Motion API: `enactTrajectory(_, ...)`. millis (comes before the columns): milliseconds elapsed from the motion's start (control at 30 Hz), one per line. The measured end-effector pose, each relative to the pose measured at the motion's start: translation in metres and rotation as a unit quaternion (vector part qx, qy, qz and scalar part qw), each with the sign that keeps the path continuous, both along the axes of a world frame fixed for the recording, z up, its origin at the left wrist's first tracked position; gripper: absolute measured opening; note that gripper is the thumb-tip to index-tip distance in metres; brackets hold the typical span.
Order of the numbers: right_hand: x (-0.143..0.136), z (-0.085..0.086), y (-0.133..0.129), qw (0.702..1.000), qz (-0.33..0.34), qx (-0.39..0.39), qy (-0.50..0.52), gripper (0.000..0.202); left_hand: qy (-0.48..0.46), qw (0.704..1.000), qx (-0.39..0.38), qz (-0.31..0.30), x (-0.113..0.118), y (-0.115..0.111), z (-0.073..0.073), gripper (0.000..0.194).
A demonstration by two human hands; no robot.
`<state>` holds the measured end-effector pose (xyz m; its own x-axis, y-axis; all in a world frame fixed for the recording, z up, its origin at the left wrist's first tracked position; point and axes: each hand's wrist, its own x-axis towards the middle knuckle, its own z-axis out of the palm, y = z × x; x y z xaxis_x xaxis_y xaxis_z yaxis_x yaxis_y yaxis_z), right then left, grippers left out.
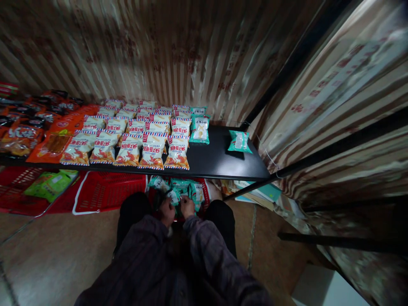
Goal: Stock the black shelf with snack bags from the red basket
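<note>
Both my hands are low in the middle, over a red basket of teal snack bags. My left hand is closed at the basket's left side, against the teal bags. Just right of it, my right hand has its fingers pressed together over the bags. What either hand grips is too small and dark to make out. On the black shelf above, one teal bag stands beside rows of white snack bags. Another teal bag lies near the shelf's right end.
Orange bags fill the shelf's left part. Below are red baskets, one with green bags. A black metal post slants at the right. Papers lie under the shelf, and a white box stands lower right.
</note>
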<state>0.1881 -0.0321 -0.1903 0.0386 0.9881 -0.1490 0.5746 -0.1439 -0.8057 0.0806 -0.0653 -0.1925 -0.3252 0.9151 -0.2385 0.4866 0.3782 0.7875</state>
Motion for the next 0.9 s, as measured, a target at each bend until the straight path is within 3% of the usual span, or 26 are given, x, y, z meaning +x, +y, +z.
enactTrajectory(133, 0.034, 0.018, -0.002, 0.998, -0.05, -0.025, 0.042, 0.026, 0.012, 1.0, 0.008, 0.016, -0.008, 0.008, 0.029, 0.036)
enactTrajectory(367, 0.079, 0.07, 0.001, 0.989, -0.034, -0.024, 0.141, 0.028, -0.093, 0.987, 0.024, -0.127, -0.018, 0.027, 0.076, 0.026)
enactTrajectory(500, 0.085, 0.107, 0.009, 0.984, 0.022, -0.001, 0.174, 0.027, -0.173, 0.964, 0.065, -0.19, -0.017, 0.032, 0.115, 0.03)
enactTrajectory(667, 0.086, 0.152, 0.02, 0.981, 0.118, 0.031, 0.15, 0.025, -0.354, 0.923, 0.043, -0.144, -0.01, 0.029, 0.161, 0.046)
enactTrajectory(767, 0.086, 0.17, 0.025, 0.976, 0.162, 0.061, 0.131, 0.026, -0.399, 0.906, 0.026, -0.137, -0.004, 0.028, 0.174, 0.049)
enactTrajectory(900, 0.087, 0.185, 0.031, 0.973, 0.166, 0.084, 0.134, 0.027, -0.418, 0.901, 0.043, -0.105, 0.003, 0.028, 0.183, 0.048)
